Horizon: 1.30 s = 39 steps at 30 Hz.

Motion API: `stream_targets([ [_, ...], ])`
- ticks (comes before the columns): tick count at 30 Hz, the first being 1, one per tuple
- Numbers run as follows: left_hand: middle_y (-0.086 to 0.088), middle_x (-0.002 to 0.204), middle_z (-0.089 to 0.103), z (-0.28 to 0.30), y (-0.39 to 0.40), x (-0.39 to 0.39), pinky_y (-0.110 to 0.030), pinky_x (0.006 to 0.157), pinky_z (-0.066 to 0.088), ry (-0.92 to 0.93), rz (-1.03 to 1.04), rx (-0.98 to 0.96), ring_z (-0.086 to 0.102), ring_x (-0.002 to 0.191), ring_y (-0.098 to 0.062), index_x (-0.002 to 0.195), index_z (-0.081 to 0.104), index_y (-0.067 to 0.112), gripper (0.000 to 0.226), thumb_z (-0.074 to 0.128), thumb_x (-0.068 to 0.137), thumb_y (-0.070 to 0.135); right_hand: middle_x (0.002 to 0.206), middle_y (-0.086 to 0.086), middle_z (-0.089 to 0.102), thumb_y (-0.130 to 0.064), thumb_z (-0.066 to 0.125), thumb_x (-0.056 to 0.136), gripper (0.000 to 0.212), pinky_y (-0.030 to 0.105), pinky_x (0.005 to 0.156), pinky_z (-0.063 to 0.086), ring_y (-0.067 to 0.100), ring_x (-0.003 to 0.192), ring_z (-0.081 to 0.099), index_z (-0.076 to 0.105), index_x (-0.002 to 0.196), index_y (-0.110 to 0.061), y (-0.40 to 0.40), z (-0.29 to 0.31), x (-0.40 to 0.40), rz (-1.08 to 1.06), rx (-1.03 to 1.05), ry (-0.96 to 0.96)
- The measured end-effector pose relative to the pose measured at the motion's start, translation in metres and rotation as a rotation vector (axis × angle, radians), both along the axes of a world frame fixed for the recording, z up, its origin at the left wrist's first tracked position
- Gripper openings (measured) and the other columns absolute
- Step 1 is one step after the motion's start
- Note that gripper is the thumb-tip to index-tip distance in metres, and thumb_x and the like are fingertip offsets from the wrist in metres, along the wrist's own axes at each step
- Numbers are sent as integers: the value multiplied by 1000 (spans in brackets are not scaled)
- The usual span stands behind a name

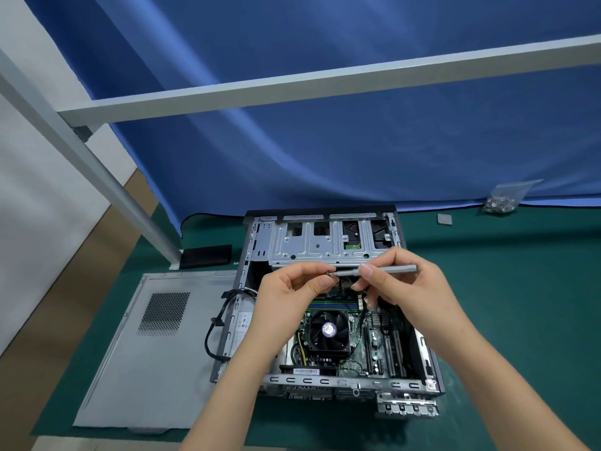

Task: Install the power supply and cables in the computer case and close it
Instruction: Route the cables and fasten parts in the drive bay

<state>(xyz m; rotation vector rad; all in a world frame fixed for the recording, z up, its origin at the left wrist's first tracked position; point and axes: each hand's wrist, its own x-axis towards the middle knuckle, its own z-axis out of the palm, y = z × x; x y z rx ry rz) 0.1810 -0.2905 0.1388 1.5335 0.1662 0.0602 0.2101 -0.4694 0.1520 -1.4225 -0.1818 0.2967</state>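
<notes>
- computer case point(328, 382) lies open on the desk point(520, 288); side panel point(156, 349) flat just left of it.
- above case: right hand point(406, 284) pinches screwdriver point(380, 270); left hand point(292, 291) pinches its tip, likely seating a screw.
- power supply point(242, 323) sits at case's left wall; next: probably screwing it down.
- bag of screws point(505, 198) well beyond case, right.

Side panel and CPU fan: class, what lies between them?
In the head view, the power supply with its black cables sits at the case's left wall, between the side panel and the CPU fan; the left forearm crosses there too.
</notes>
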Motion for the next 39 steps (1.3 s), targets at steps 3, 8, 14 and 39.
stream_targets([
  [3,0,84,75,-4,6,0,-18,74,53,-8,-19,79,71,83,-15,80,75,29,23,72,78,6,77,17,71,-24,70,76,17,14,50,43,19,49,56,62,77,-9,2,-7,1,34,26,24],
  [8,4,87,74,-8,8,0,-21,78,53,-4,-26,148,70,86,-12,83,74,33,26,72,80,7,78,18,71,-24,69,76,17,14,52,44,17,49,56,62,78,-8,5,-14,6,45,36,47],
  [14,6,86,74,-15,8,9,-17,74,51,-3,-16,154,69,84,-9,81,74,35,28,74,78,7,77,18,70,-21,69,78,20,14,52,45,19,51,58,60,82,-3,5,-19,11,25,39,58],
  [39,2,156,26,-120,-8,138,-28,115,22,-50,-618,1192,19,144,-12,143,40,16,54,57,93,9,65,-11,70,-31,66,86,14,26,61,44,8,65,63,60,80,-20,-44,-70,170,-123,-765,57],
])
